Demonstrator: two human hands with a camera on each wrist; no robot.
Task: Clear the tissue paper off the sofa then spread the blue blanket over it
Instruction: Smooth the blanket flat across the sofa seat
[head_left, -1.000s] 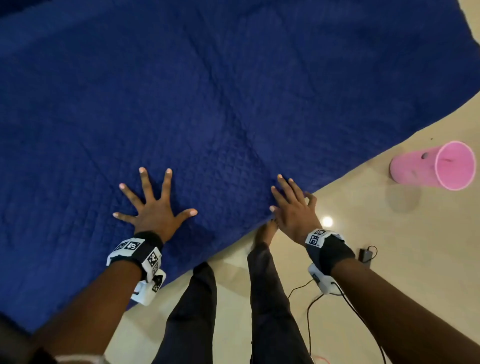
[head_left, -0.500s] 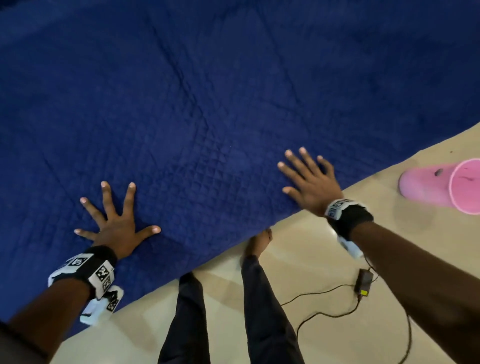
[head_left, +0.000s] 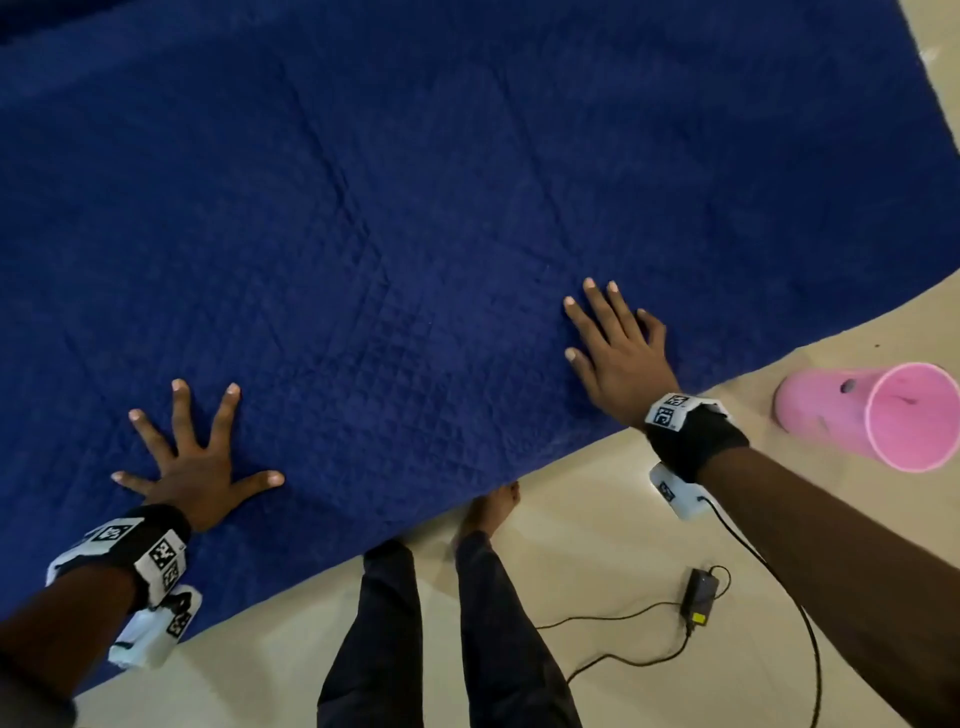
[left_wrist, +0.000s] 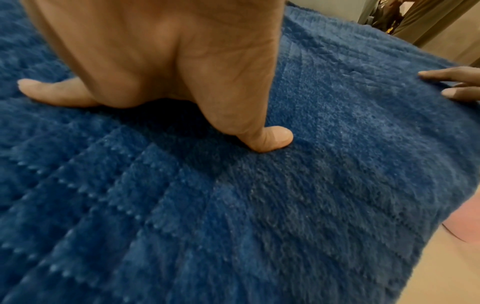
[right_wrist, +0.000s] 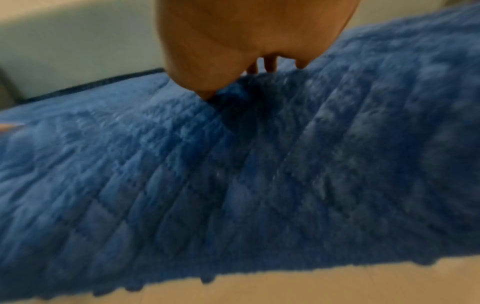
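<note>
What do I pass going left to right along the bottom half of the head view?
Left hand flat on the blue blanket → bare foot → right hand flat on the blanket → black adapter on the floor → pink cup on its side.

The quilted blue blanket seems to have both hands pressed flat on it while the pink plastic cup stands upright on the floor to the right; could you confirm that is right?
Not quite: the pink plastic cup lies on its side on the floor, open mouth toward the camera, as the head view shows. The rest holds: the left hand and right hand press flat, fingers spread, on the quilted blue blanket.
</note>
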